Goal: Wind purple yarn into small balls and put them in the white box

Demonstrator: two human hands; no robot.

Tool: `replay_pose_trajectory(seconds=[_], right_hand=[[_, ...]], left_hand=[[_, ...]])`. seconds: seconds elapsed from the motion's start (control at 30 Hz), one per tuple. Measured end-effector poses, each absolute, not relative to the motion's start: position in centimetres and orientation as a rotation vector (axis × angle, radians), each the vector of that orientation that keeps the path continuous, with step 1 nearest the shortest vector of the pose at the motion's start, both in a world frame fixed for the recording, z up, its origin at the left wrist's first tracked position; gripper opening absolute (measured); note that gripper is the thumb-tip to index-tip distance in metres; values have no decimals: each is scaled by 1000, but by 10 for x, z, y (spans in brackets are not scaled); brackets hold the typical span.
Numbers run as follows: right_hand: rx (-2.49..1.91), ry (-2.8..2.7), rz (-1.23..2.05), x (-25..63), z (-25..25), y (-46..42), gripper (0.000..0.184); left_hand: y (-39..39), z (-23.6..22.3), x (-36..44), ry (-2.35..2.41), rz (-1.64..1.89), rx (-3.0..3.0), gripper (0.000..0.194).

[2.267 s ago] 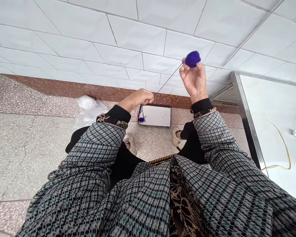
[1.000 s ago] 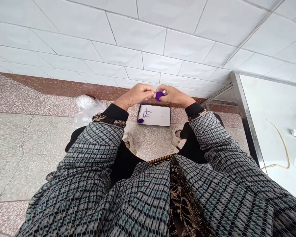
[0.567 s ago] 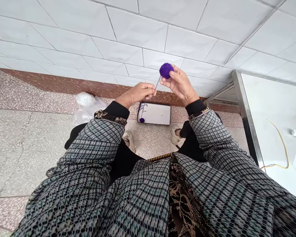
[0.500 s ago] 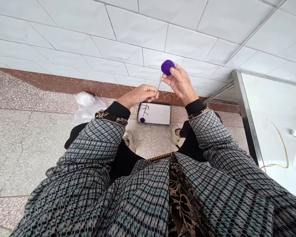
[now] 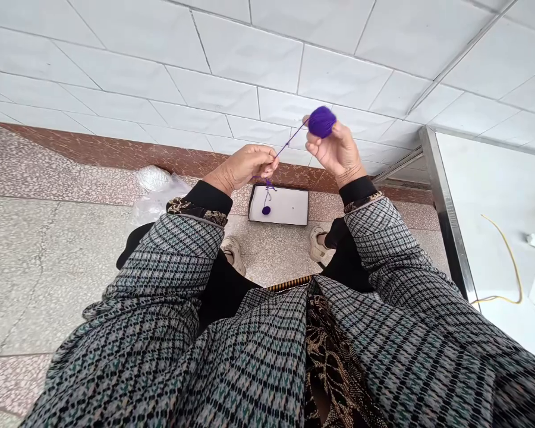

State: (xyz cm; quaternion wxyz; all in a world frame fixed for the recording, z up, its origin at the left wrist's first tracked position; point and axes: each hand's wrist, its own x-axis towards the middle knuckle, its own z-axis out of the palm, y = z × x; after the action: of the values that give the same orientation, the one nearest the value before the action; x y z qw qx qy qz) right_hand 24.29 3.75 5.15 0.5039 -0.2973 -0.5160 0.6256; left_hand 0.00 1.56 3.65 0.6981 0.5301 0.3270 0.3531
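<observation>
My right hand (image 5: 336, 151) grips a ball of purple yarn (image 5: 322, 122), held up in front of the tiled wall. From the ball a purple strand (image 5: 293, 139), with a small knot-like lump on it, stretches down to my left hand (image 5: 247, 166), whose thumb and fingers pinch it. Below the left hand more yarn hangs in a loose tangle, with a small dark purple ball (image 5: 266, 210) at its lower end. This small ball shows against a shallow white box (image 5: 289, 208) with dark edges; whether it touches the box I cannot tell.
A clear plastic bag (image 5: 160, 199) with a pale round bundle (image 5: 154, 178) lies on the floor at the left. A white table (image 5: 485, 196) with a metal edge stands at the right, a yellow cord (image 5: 517, 273) on it. The tiled wall (image 5: 232, 83) rises ahead.
My right hand has moved right with the yarn ball, and the strand between my hands is longer. My left hand has shifted slightly left; the hanging small ball has swung right.
</observation>
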Motion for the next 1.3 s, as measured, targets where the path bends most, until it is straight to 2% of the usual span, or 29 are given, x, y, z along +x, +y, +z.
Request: replay_pose_trajectory(seconds=[0.1,0.27,0.4,0.5,0.57,0.67,0.73,0.8,0.87,0.9,0.97,1.03,1.17,1.23,1.3], right_hand=[[-791,-1160,1435,249,56,43,67],[-537,-1182,1437,263,58,43,73],[-726,-1141,1330,261,64,40,70],[-867,-1089,1220,254,59,46,61],[-1015,-1155,1158,249,50,52,47],[-1303,-1411,1114,242,35,50,30],[-1379,-1721,1255,239,31,41,30],[-1217,-1984,1605,239,33,30,28],[-887,-1946,1918,241,38,24,40],[-743,-1829,1970,242,40,24,51],[-601,-1566,1862,243,42,30,67],[-601,-1340,1644,241,41,41,70],[-933,-1243,1427,231,31,49,47],[-1129,-1440,1494,228,28,42,36],[-1144,-1735,1670,228,28,31,32]], left_hand=[[16,31,1,791,755,1204,11],[23,19,-6,933,792,1242,19],[26,19,-9,1014,803,1316,23],[20,25,-3,861,509,1475,23],[14,30,1,667,309,1568,22],[10,38,-1,500,293,1607,21],[12,41,-8,516,482,1529,22],[18,41,-15,585,739,1396,24],[24,38,-19,688,933,1298,27],[26,36,-19,747,969,1282,27],[27,32,-16,850,930,1297,28],[24,30,-10,869,799,1334,27],[13,34,0,704,540,1445,22],[11,37,1,663,513,1470,21],[12,38,1,682,536,1456,20]])
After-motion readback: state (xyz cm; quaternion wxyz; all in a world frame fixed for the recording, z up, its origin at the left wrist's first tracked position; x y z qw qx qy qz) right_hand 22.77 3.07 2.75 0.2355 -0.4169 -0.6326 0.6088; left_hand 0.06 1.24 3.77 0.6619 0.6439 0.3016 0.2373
